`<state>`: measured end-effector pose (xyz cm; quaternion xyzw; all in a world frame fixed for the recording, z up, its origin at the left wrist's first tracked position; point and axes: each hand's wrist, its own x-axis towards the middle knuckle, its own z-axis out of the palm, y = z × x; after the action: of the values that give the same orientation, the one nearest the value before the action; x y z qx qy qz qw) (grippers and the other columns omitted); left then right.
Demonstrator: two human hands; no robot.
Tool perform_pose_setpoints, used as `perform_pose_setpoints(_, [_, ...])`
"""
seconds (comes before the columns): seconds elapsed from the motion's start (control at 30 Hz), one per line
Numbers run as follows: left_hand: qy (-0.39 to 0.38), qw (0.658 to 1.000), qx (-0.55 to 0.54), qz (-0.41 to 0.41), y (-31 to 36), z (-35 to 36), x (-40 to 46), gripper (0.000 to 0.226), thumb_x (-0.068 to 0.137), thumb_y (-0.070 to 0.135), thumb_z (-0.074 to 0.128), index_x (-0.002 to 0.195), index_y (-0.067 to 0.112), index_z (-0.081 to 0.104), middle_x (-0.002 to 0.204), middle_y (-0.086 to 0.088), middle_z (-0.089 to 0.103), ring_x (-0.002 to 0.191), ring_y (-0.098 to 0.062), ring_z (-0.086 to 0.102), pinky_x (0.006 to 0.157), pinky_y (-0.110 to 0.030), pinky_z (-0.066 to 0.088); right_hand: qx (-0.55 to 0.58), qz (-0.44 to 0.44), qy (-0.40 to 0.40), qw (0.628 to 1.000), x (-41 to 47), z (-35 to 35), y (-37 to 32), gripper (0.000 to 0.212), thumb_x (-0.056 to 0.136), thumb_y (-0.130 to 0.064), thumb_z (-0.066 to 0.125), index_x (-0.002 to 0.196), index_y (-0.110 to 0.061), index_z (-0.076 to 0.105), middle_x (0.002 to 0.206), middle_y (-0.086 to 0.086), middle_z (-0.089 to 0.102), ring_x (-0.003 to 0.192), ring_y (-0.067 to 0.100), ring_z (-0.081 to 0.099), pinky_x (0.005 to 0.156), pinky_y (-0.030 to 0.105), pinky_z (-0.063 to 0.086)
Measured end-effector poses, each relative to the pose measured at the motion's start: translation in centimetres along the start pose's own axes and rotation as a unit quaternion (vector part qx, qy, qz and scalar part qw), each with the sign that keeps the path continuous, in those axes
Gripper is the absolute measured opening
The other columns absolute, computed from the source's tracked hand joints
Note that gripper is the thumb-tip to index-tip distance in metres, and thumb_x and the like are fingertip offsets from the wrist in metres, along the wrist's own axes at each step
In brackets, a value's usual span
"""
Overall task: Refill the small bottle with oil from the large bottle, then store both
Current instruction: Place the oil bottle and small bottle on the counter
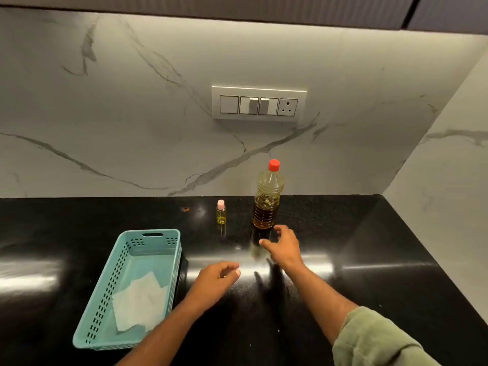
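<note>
A large clear bottle [266,202] with a red cap stands upright near the back of the black counter, about half full of amber oil. Left of it stands a small bottle [221,212] with a pink cap and yellow oil in it. My right hand [282,247] hovers just in front of the large bottle's base with fingers spread, touching nothing. My left hand [216,280] hangs lower over the counter, fingers loosely curled and holding nothing.
A teal plastic basket [105,299] sits at the front left with folded white tissue [140,299] inside. The glossy black counter [369,260] meets a marble wall at the back and right. A switch panel [258,103] is on the back wall.
</note>
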<state>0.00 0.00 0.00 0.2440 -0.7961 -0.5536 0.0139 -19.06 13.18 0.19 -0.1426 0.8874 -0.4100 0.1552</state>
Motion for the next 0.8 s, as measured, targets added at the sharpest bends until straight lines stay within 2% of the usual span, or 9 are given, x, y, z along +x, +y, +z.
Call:
perform_pose_setpoints(0.1, [-0.013, 0.996, -0.075, -0.049, -1.2, 0.8, -1.0, 0.021, 0.095, 0.029, 0.068, 0.116, 0.026, 0.072, 0.098, 0.009, 0.078, 0.087, -0.003, 0.073, 0.074, -0.017, 0.051, 0.05, 0.011, 0.019, 0.999, 2.3, -1.2, -0.8, 0.081, 0.077, -0.034, 0.087, 0.145, -0.014, 0.046, 0.144, 0.01, 0.048, 0.129, 0.025, 0.052, 0.11, 0.041, 0.045])
perform_pose_setpoints(0.17, [-0.027, 0.995, -0.065, -0.069, -2.4, 1.6, -1.8, 0.022, 0.095, 0.026, 0.069, 0.117, 0.025, 0.071, 0.099, 0.01, 0.078, 0.086, -0.007, 0.074, 0.068, -0.012, 0.049, 0.074, 0.021, 0.024, 0.997, 4.1, -1.8, -1.5, 0.09, 0.075, -0.036, 0.089, 0.148, -0.014, 0.041, 0.149, 0.01, 0.045, 0.134, 0.027, 0.049, 0.113, 0.043, 0.043])
perform_pose_setpoints(0.23, [-0.048, 0.993, -0.06, -0.091, -3.1, 2.0, -2.2, 0.023, 0.095, 0.026, 0.069, 0.118, 0.026, 0.07, 0.102, 0.013, 0.078, 0.09, -0.007, 0.074, 0.072, -0.013, 0.052, 0.107, 0.027, 0.035, 0.993, 5.5, -1.8, -2.1, 0.098, 0.072, -0.036, 0.09, 0.151, -0.013, 0.037, 0.152, 0.01, 0.042, 0.138, 0.028, 0.046, 0.115, 0.046, 0.041])
perform_pose_setpoints(0.3, [-0.072, 0.99, -0.054, -0.11, -3.7, 2.4, -2.2, 0.026, 0.094, 0.029, 0.07, 0.12, 0.03, 0.068, 0.107, 0.011, 0.077, 0.101, -0.006, 0.072, 0.089, -0.02, 0.055, 0.132, 0.021, 0.039, 0.99, 6.8, -1.6, -2.7, 0.101, 0.07, -0.037, 0.091, 0.151, -0.014, 0.035, 0.15, 0.009, 0.044, 0.138, 0.027, 0.045, 0.115, 0.049, 0.041])
perform_pose_setpoints(0.37, [-0.09, 0.989, -0.031, -0.112, -3.9, 2.4, -2.2, 0.028, 0.093, 0.033, 0.07, 0.121, 0.036, 0.066, 0.115, 0.01, 0.074, 0.111, 0.001, 0.066, 0.103, -0.021, 0.049, 0.147, 0.009, 0.04, 0.988, 7.8, -1.2, -3.0, 0.098, 0.067, -0.037, 0.093, 0.146, -0.017, 0.039, 0.144, 0.006, 0.049, 0.134, 0.026, 0.05, 0.114, 0.05, 0.043])
perform_pose_setpoints(0.5, [-0.082, 0.991, -0.006, -0.101, -4.0, 2.2, -1.7, 0.034, 0.094, 0.039, 0.067, 0.128, 0.037, 0.063, 0.12, 0.013, 0.07, 0.112, 0.007, 0.063, 0.099, -0.015, 0.049, 0.154, 0.008, 0.049, 0.987, 9.0, 0.2, -3.4, 0.095, 0.062, -0.042, 0.094, 0.14, -0.021, 0.043, 0.135, 0.002, 0.055, 0.127, 0.025, 0.055, 0.11, 0.052, 0.045])
perform_pose_setpoints(0.7, [-0.04, 0.995, -0.005, -0.087, -3.4, 1.8, -0.6, 0.037, 0.095, 0.035, 0.066, 0.132, 0.03, 0.063, 0.122, 0.01, 0.07, 0.108, 0.0, 0.068, 0.102, -0.03, 0.053, 0.166, 0.011, 0.081, 0.983, 9.9, 1.2, -3.7, 0.095, 0.062, -0.048, 0.091, 0.141, -0.022, 0.044, 0.137, 0.001, 0.056, 0.129, 0.026, 0.055, 0.109, 0.055, 0.045])
perform_pose_setpoints(0.8, [-0.035, 0.996, -0.001, -0.084, -3.1, 1.8, -0.4, 0.038, 0.094, 0.036, 0.067, 0.131, 0.031, 0.063, 0.12, 0.01, 0.07, 0.106, 0.001, 0.068, 0.103, -0.03, 0.052, 0.146, 0.016, 0.093, 0.985, 9.9, 1.3, -3.8, 0.091, 0.062, -0.048, 0.09, 0.138, -0.024, 0.047, 0.136, 0.0, 0.058, 0.127, 0.026, 0.057, 0.108, 0.056, 0.046])
